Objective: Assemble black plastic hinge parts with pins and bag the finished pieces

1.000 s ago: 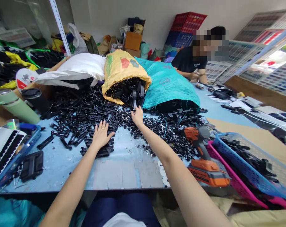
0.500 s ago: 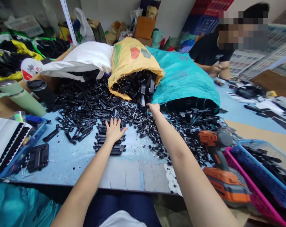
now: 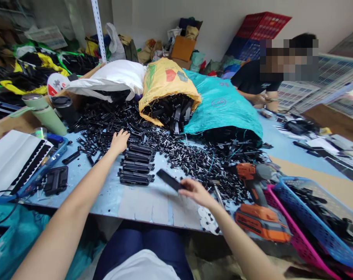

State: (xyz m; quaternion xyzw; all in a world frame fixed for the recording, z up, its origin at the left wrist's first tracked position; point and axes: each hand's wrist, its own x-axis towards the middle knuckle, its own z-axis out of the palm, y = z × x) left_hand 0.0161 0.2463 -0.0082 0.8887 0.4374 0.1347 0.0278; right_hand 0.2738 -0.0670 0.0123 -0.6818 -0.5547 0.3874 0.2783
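My right hand (image 3: 196,191) is closed on one end of a flat, dark plastic piece (image 3: 168,179), held tilted above the near part of the table. My left hand (image 3: 120,140) reaches over the edge of a heap of narrow black plastic parts (image 3: 102,120). Its fingers look stretched out and slightly bent, with no held part visible. Just right of that hand, several black parts (image 3: 137,166) lie in a neat row, one behind another. Small black pieces and silver screws (image 3: 179,151) are spread across the middle, below a yellow sack (image 3: 172,79) spilling black comb-like pieces.
An orange cordless drill (image 3: 261,202) stands at right beside a blue basket (image 3: 284,182) and a pink basket (image 3: 271,190). A teal sack (image 3: 223,105) and a white sack (image 3: 121,74) flank the yellow one. Drinking cups stand at left. Across the table is another person (image 3: 252,76).
My right hand has come back from the yellow sack's mouth, now holding the flat dark piece. My left hand has left the row of black parts for the heap to its left.
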